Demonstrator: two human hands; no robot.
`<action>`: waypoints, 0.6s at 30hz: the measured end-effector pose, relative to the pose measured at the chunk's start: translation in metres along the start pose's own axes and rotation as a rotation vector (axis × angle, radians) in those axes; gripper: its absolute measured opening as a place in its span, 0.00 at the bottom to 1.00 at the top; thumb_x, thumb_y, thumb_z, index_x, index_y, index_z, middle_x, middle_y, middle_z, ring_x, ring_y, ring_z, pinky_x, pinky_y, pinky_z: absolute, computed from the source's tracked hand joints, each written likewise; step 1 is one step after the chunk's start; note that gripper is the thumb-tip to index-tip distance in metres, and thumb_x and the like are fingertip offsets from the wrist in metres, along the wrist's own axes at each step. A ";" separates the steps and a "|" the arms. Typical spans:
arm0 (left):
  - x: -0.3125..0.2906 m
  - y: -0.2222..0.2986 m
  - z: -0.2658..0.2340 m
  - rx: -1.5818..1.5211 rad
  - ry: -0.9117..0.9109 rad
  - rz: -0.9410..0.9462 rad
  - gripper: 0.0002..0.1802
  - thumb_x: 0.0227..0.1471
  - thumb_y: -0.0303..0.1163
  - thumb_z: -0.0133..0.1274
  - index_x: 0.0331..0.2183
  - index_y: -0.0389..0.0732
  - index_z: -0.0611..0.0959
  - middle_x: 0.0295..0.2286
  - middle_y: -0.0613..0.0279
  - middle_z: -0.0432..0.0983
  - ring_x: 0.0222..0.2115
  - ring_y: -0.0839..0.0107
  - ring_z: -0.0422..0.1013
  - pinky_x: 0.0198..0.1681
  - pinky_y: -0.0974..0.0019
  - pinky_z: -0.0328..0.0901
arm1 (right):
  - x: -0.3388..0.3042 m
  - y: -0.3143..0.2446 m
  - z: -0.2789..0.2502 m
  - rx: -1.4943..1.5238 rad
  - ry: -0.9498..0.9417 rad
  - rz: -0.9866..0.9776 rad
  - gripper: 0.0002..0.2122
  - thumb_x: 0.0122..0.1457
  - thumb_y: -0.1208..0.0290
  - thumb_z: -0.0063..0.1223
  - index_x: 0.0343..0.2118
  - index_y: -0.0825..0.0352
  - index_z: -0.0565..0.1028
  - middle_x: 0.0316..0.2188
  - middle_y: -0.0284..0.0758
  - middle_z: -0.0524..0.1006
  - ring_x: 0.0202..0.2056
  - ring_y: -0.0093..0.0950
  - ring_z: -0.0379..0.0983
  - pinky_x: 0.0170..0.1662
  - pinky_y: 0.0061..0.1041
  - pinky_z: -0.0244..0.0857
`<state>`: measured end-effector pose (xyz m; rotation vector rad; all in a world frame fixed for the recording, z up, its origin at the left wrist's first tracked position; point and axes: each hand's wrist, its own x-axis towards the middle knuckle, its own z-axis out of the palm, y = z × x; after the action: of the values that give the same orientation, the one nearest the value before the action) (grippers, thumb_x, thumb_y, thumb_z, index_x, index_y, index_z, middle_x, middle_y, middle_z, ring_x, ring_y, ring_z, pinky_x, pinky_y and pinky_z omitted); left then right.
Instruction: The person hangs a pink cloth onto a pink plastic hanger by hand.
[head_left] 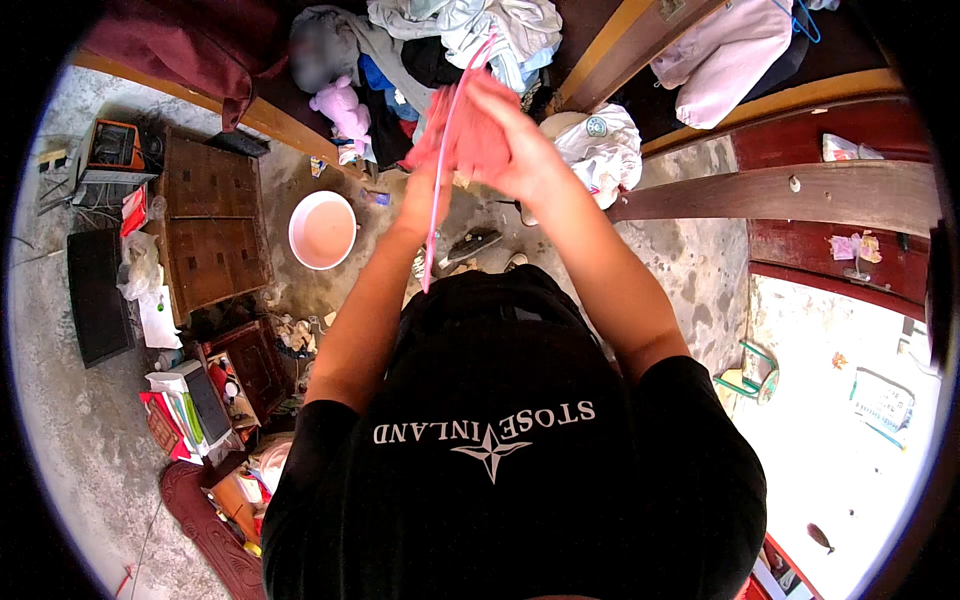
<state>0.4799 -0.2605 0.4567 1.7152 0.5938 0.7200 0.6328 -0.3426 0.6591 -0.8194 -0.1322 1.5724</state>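
Note:
My hands are raised close together in front of me, above the floor and near the heaped clothes (510, 25). A thin, bowed pink strip (437, 215), which looks like a plastic clothes hanger seen edge-on, runs from above my fingers down toward my chest. My left hand (428, 135) is closed about its middle. My right hand (500, 135) is bent against it from the other side, with its fingers near the strip's upper part. Bright reddish light blurs both sets of fingers, and part of my left hand lies behind the strip.
A basin (322, 230) with a white rim stands on the stained floor at left. Beyond my hands lie a pink plush toy (342, 108) and a white garment (600, 150). Wooden beams (780, 192) cross at right. A brown cabinet (212, 215) and a dark screen (98, 298) are at far left.

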 end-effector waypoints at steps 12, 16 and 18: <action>-0.017 0.106 -0.013 0.258 -0.112 -0.078 0.18 0.67 0.41 0.39 0.35 0.37 0.76 0.26 0.48 0.73 0.30 0.53 0.73 0.38 0.58 0.67 | 0.019 -0.038 -0.056 -0.200 0.112 -0.079 0.21 0.62 0.49 0.57 0.53 0.54 0.73 0.46 0.30 0.79 0.44 0.29 0.78 0.38 0.30 0.75; -0.026 0.097 -0.028 0.141 -0.024 -0.206 0.23 0.68 0.45 0.38 0.33 0.35 0.75 0.25 0.58 0.71 0.27 0.67 0.68 0.37 0.63 0.65 | -0.015 -0.025 -0.049 -0.249 -0.043 0.025 0.18 0.63 0.52 0.56 0.52 0.51 0.74 0.45 0.27 0.79 0.47 0.24 0.76 0.40 0.31 0.75; -0.031 0.084 -0.036 0.183 -0.078 -0.108 0.24 0.69 0.47 0.36 0.34 0.37 0.76 0.26 0.61 0.69 0.30 0.71 0.66 0.37 0.65 0.65 | -0.021 -0.020 -0.056 -0.117 -0.029 -0.009 0.18 0.63 0.52 0.56 0.53 0.51 0.74 0.46 0.27 0.79 0.49 0.25 0.75 0.43 0.33 0.76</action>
<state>0.4347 -0.2798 0.5398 1.8550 0.7096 0.5329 0.6798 -0.3782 0.6372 -0.8860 -0.2511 1.5797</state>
